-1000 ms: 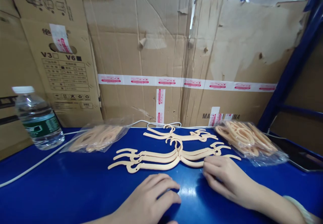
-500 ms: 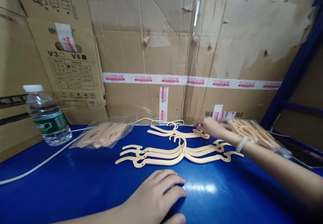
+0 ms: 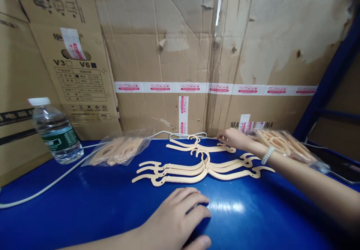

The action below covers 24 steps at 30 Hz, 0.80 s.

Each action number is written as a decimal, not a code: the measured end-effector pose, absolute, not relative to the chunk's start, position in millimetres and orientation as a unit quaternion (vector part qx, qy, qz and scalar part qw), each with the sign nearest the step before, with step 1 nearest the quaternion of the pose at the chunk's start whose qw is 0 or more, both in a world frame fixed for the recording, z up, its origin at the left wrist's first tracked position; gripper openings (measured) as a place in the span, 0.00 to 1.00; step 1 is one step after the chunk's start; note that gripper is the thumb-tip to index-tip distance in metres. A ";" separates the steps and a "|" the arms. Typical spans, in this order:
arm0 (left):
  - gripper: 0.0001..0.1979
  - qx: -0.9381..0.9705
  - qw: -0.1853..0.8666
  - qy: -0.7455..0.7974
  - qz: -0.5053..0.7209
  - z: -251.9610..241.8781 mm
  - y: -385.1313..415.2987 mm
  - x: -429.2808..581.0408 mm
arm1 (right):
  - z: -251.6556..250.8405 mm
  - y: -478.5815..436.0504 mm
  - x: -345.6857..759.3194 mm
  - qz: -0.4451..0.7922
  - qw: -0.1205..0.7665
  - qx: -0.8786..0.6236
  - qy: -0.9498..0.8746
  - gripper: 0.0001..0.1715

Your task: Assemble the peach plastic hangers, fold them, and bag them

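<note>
My left hand (image 3: 180, 214) rests on the blue tabletop with its fingers loosely apart, holding nothing. My right hand (image 3: 232, 137) reaches to the back, its fingers bent and pinched at the right end of a beige folding clothes hanger (image 3: 182, 147). The fingertips are partly hidden, so the exact grip point is unclear. In front of that hanger, several like hangers (image 3: 180, 179) lie stacked in overlapping rows, hooks toward the back and end pieces swung outward. They lie between my two hands.
A clear bag of beige hangers (image 3: 118, 150) lies at left, another bag (image 3: 284, 145) at right beyond my forearm. A water bottle (image 3: 57, 133) stands at far left. A white cable (image 3: 47, 190) crosses the table. Cardboard (image 3: 160, 54) walls the back; a dark flat device (image 3: 344, 167) lies far right.
The view has shifted slightly. My right hand's fingers have shifted a little at the end of the back hanger. The left hand and the stacked hangers stay in place.
</note>
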<state>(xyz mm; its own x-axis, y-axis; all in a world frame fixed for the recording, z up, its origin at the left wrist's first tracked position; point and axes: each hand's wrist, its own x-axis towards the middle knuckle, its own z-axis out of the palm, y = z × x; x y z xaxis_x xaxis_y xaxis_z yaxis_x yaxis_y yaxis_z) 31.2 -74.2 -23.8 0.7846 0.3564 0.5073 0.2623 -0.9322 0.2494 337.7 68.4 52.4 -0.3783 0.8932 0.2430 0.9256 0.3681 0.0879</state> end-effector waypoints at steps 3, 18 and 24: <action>0.13 0.934 0.130 0.166 0.287 -13.6 -78.2 30.8 | 62.8 52.4 333.8 -0.129 0.150 -0.514 -0.835 0.05; 0.19 0.652 0.556 0.352 0.377 18.3 -79.6 38.3 | 51.6 -87.4 242.1 -0.172 0.285 -0.093 -0.938 0.13; 0.23 0.639 0.580 0.338 0.376 15.2 -78.8 39.1 | 42.3 -85.6 237.4 -0.213 0.291 -0.118 -0.925 0.18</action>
<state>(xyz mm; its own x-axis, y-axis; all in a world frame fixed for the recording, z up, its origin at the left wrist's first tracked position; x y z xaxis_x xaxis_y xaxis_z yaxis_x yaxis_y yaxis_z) 39.1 -78.8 15.2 0.4879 0.8684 0.0884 -0.0043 -0.0989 0.9951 237.4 -85.6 42.3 -0.8024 0.0936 0.5895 0.3421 0.8814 0.3258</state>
